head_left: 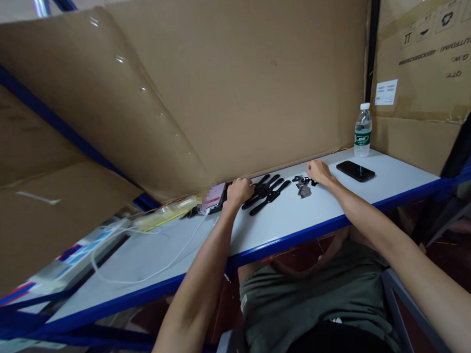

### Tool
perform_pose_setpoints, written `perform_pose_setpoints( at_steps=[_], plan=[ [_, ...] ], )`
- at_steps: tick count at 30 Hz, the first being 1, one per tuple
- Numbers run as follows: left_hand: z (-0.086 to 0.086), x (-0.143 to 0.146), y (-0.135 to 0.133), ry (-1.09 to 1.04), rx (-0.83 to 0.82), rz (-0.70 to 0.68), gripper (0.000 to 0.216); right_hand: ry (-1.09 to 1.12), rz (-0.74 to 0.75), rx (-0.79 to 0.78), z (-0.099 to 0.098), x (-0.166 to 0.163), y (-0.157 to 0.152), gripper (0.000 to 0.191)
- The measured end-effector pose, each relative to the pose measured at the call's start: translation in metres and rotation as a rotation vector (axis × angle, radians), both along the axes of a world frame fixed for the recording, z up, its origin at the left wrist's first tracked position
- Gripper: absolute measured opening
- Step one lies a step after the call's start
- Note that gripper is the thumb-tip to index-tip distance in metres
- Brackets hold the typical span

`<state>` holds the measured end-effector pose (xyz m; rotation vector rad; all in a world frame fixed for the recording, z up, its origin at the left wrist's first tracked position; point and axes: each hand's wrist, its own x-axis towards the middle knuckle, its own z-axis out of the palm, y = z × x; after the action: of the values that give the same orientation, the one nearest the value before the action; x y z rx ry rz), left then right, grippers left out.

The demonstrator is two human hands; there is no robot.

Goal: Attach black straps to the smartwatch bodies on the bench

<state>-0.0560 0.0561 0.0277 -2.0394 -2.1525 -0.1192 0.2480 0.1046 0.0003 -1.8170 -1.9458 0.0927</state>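
My left hand [241,191] is curled at the left end of a group of slim black pieces [273,195] with long narrow arms and wider middles. Its fingertips are hidden, so what they grip cannot be made out. Further right, my right hand [318,171] is closed with the knuckles up, at the edge of a small pile of black and silver-coloured parts [304,188]. Whatever it pinches is too small to name. Just left of my left hand lies a propped device with a lit screen [214,196], joined to a white cable [176,259].
A black phone [355,170] lies right of my right hand, with a water bottle [362,131] behind it. Cardboard [255,82] walls the back of the white table [284,224]. Clear plastic bags [167,213] and boxes [94,253] sit at the left.
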Motion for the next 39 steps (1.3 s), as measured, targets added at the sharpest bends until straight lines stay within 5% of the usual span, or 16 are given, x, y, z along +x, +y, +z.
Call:
perform_pose_setpoints(
  at_steps=[7, 15, 22, 30, 39],
  plan=[
    [-0.030, -0.041, 0.020, -0.161, -0.065, 0.143, 0.032, 0.002, -0.103, -0.050, 0.000, 0.005, 0.000, 0.031],
    [-0.035, -0.034, 0.013, -0.334, 0.065, 0.160, 0.024, 0.031, -0.115, -0.086, -0.006, 0.006, 0.002, 0.030],
    [-0.013, -0.007, -0.004, -0.692, 0.281, -0.036, 0.011, 0.054, -0.096, -0.069, -0.006, 0.008, 0.004, 0.030],
    [-0.042, 0.068, -0.009, -1.128, 0.047, -0.496, 0.033, 0.043, -0.101, -0.051, -0.007, 0.008, 0.004, 0.028],
    [-0.058, 0.056, 0.001, -1.148, 0.053, -0.515, 0.025, 0.020, -0.102, -0.063, -0.009, 0.008, 0.007, 0.031]
  ],
)
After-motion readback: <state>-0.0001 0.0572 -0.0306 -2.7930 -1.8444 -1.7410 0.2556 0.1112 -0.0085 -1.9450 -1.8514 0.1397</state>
